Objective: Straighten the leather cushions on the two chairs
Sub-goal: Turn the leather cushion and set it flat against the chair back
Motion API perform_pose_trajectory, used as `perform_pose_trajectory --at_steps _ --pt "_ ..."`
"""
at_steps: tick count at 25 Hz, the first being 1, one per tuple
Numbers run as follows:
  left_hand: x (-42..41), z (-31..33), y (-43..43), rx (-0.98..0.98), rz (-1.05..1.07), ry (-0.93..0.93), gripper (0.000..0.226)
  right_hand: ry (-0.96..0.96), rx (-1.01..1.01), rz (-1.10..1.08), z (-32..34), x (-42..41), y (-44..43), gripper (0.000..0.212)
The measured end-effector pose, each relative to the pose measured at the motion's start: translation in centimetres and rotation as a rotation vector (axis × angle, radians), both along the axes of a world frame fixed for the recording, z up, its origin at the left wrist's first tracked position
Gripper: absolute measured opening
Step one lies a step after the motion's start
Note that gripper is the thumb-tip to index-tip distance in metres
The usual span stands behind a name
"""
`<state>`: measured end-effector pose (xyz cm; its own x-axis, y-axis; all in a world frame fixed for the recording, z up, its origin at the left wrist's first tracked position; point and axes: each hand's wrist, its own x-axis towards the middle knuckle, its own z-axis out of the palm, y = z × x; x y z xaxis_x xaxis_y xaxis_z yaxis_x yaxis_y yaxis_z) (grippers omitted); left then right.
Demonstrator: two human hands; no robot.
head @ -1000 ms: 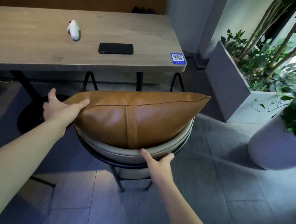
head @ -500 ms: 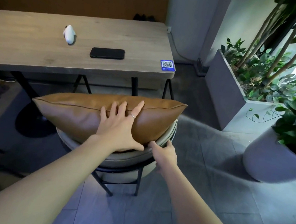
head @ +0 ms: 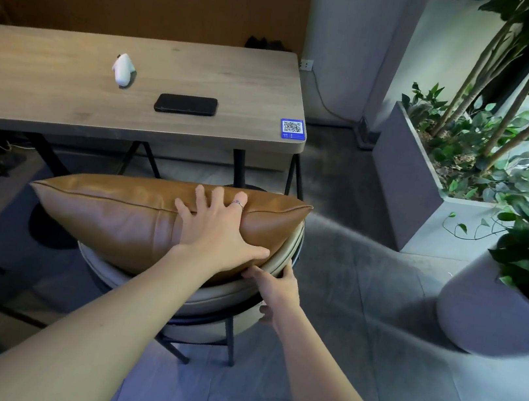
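A tan leather cushion [head: 110, 215] lies along the curved backrest of a grey padded chair [head: 207, 298] with black metal legs, its long seam facing me. My left hand [head: 218, 227] presses flat on the cushion's right half, fingers spread, a ring on one finger. My right hand [head: 277, 288] grips the chair's backrest rim just below the cushion's right corner. Only one chair with a cushion is in view.
A wooden table [head: 48, 99] stands beyond the chair, bearing a black phone [head: 186, 105], a white device [head: 123, 70] and a blue QR sticker [head: 292, 129]. A grey planter box [head: 409, 187] and a round white pot [head: 493, 313] with plants stand right. Grey tiled floor surrounds the chair.
My left hand left the cushion's left end and now presses flat on its right half. The cushion has dropped from tilted up to lying level. My right hand slid right along the rim.
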<state>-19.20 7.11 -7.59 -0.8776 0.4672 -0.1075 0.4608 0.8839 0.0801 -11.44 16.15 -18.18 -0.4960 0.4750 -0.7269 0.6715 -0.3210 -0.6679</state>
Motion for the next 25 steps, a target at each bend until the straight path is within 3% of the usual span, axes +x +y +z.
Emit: perform_pose_trajectory --at_steps 8,20,25 --pt "0.5 -1.4 0.7 0.007 0.02 0.045 0.113 0.016 -0.042 0.134 0.9 0.0 1.0 0.132" --pt "0.3 -2.3 0.7 0.036 0.013 0.062 0.108 0.005 0.06 0.184 1.1 0.7 0.8 0.124" --pt "-0.2 -2.1 0.1 0.077 -0.003 0.025 0.107 0.034 0.016 0.053 0.6 1.2 -1.7 0.118"
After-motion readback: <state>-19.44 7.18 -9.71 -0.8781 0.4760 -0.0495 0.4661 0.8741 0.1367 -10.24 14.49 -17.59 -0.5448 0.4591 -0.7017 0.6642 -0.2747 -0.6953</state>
